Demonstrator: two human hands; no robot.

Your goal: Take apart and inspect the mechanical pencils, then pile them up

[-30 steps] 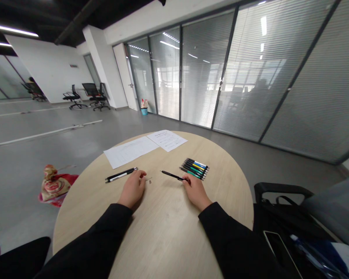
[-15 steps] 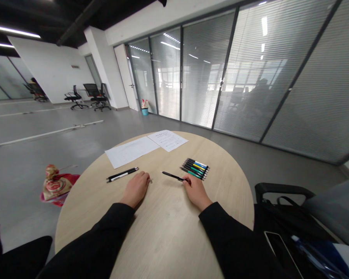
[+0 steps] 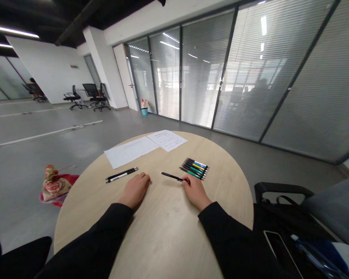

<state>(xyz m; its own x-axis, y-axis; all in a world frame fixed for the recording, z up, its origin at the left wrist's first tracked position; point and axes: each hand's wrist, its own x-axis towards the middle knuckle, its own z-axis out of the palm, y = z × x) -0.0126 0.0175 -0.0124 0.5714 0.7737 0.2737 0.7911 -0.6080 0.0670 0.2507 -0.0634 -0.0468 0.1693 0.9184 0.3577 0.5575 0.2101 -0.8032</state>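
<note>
My right hand [image 3: 194,190] pinches the rear end of a black pen [image 3: 171,176], whose tip points left toward the table's middle. My left hand [image 3: 136,189] rests on the table with its fingers curled; a tiny object [image 3: 151,182] shows at its fingertips, too small to name. Two pens [image 3: 121,175], one black and one black and white, lie side by side to the left of my left hand. Just beyond my right hand, several pens with blue, yellow, green and black parts [image 3: 194,168] lie in a slanted row.
Two white paper sheets [image 3: 130,152] [image 3: 167,140] lie at the far side of the round table [image 3: 165,240]. On the right stands a chair [image 3: 283,188] with a black bag and a phone [image 3: 280,252]. A red and tan bag [image 3: 56,186] is beyond the table's left edge.
</note>
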